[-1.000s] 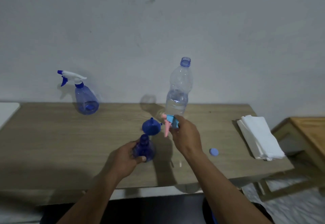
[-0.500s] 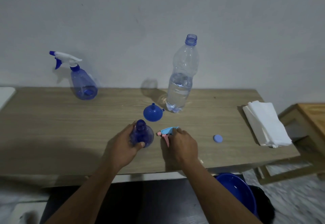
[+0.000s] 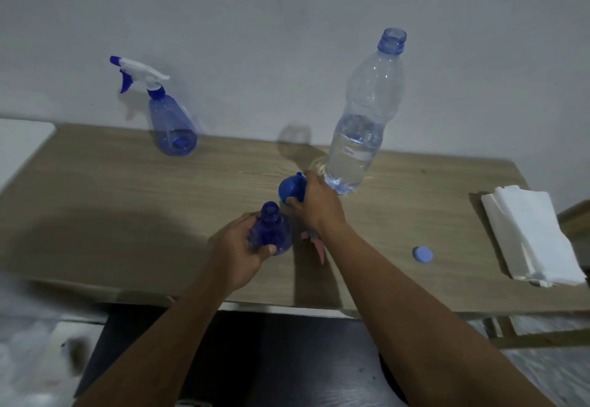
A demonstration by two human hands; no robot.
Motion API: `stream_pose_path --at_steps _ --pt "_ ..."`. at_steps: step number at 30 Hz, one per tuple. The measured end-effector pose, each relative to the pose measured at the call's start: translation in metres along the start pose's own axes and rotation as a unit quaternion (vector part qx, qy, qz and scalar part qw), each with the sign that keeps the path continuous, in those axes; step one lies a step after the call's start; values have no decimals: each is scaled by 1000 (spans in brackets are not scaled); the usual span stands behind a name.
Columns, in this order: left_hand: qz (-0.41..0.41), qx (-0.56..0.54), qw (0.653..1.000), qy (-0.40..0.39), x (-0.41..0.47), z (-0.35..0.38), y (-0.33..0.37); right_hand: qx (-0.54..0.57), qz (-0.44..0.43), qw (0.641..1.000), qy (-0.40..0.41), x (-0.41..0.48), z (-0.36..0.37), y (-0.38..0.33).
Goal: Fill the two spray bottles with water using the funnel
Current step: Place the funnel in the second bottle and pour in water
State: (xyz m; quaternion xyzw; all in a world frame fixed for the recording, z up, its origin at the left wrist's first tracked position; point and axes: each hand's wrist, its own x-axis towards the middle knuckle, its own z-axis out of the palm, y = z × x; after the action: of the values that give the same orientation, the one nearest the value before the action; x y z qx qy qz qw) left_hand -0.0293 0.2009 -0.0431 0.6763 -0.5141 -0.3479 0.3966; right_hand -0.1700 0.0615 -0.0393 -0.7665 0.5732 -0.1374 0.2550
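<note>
**Funnel in R hand, open bottle in L**

Head view: L hand (image 3: 238, 252) wraps the body of the uncapped spray bottle (image 3: 271, 231), which stands upright near the front of the table (image 3: 127, 202), neck open & pointing up. R hand (image 3: 314, 205) grips the blue funnel (image 3: 289, 188) just behind & right of that neck, close to the base of the water bottle (image 3: 360, 138). Funnel spout points up & away, so it prob. needs flipping, then a short move back-left onto the neck. R hand is nearer. 2nd spray bottle (image 3: 169, 122), trigger on, stands far left by the wall. Pink trigger head (image 3: 316, 244) lies beneath the R wrist.
</note>
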Motion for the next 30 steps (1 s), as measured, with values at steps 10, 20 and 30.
stream_pose_path --at_steps 10,20,30 --pt "1 -47 999 12 4 4 -9 -36 -4 999 -18 24 -5 -2" --pt "-34 -50 998 11 0 2 2 194 -50 980 6 -9 -64 -13" --pt "-66 -13 998 -2 -5 -1 16 397 -62 916 -12 -55 -92 -40"
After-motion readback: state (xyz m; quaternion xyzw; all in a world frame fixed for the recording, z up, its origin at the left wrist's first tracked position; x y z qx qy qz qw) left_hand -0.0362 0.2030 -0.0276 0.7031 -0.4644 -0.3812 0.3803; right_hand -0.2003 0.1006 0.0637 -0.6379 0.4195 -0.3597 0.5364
